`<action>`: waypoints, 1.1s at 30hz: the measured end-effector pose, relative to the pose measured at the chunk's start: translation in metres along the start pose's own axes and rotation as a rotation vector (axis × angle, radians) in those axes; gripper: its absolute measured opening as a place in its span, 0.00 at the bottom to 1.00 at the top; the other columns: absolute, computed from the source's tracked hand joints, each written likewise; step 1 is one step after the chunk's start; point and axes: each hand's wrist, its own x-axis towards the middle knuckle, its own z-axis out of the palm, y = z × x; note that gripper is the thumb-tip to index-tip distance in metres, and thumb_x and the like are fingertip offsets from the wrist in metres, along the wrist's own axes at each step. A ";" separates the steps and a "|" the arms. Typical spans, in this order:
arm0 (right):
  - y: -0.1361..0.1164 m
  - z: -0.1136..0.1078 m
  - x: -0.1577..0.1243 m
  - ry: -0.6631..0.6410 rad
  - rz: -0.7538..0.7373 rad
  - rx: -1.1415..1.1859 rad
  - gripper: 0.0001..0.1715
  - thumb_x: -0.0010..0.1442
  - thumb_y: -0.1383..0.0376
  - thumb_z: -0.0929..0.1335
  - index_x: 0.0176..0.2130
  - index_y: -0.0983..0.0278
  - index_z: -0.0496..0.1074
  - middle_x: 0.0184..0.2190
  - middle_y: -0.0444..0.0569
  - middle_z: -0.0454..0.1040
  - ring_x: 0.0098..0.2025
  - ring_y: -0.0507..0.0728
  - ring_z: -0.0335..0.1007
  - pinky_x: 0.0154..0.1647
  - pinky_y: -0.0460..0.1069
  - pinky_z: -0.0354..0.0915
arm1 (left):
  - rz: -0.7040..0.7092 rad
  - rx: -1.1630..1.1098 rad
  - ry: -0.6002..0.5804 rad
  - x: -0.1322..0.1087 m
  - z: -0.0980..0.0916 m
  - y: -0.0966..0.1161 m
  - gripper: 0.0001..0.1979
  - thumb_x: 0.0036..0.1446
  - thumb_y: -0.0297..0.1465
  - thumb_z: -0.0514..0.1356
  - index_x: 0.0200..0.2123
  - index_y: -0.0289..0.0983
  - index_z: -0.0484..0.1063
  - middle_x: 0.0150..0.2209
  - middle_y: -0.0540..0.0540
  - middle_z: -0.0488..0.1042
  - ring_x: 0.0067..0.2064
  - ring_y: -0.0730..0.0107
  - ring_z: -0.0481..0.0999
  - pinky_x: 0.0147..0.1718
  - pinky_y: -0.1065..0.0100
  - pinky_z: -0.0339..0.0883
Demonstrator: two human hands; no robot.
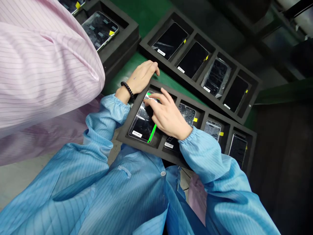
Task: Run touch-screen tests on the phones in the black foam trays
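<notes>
In the head view a dark foam tray (161,148) lies before me with several smartphones in its slots. My right hand (168,114) reaches over the leftmost smartphone (142,122), a fingertip at the upper part of its lit screen. That screen shows green strips at the top and right side and a grid pattern along its edges; a white label is near its lower end. The right fingers are apart and hold nothing. My left hand (143,76), with a black bead bracelet (127,89) on the wrist, rests palm down at the tray's far left corner, fingers extended and slightly bent.
Behind stands another foam tray (168,67) with several dark-screened phones, yellow tabs and white labels. More stacked trays (124,45) are at the upper left on the green table (153,11). A co-worker's pink striped sleeve (49,65) fills the left side.
</notes>
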 end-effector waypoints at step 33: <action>-0.059 -0.040 -0.062 -0.230 -0.068 0.099 0.19 0.64 0.73 0.59 0.48 0.71 0.74 0.40 0.54 0.81 0.51 0.62 0.73 0.73 0.65 0.58 | 0.071 0.003 0.005 0.000 0.000 -0.003 0.28 0.70 0.48 0.37 0.33 0.46 0.73 0.43 0.43 0.77 0.46 0.60 0.72 0.57 0.57 0.63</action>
